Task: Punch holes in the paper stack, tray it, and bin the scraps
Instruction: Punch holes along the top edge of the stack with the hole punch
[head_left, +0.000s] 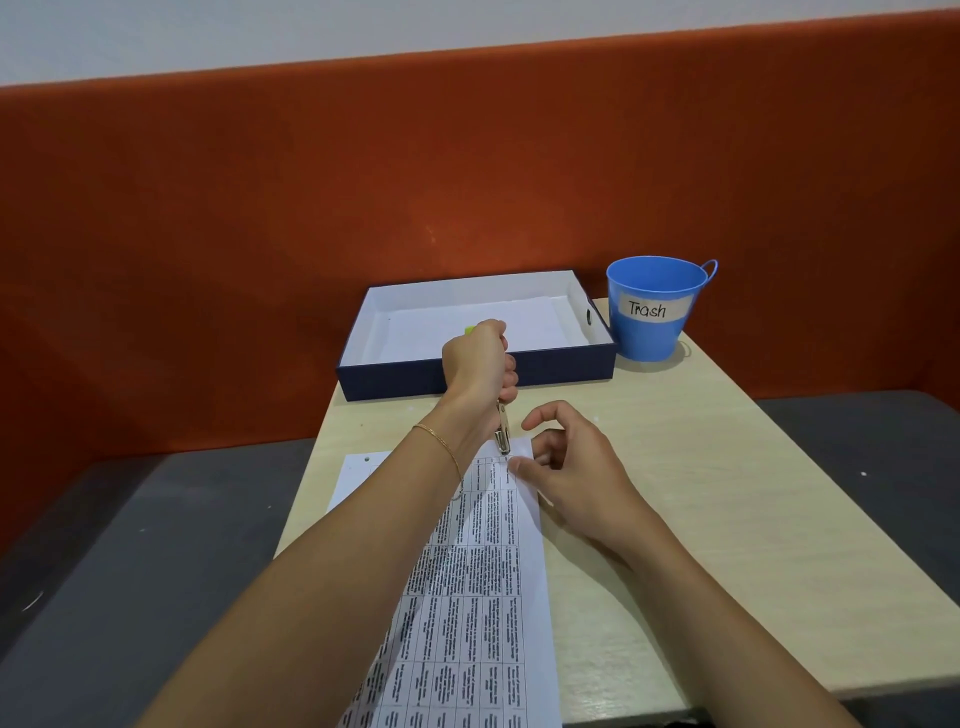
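Note:
A stack of printed paper (483, 597) lies on the pale wooden table (701, 493), with a punched hole showing near its far left corner. My left hand (480, 364) grips a metal hole punch (502, 431) whose jaws sit on the paper's far right edge. My right hand (571, 462) presses that far right corner with thumb and fingertips. Behind stands a dark blue tray (566, 364) with a white inside. A blue bucket (654, 312) labelled "Trash" is to its right.
An orange padded partition (467, 182) rises behind the table. Dark grey surfaces (130, 545) flank the table on both sides. A bracelet is on my left wrist. Something yellow-green peeks out above my left fist.

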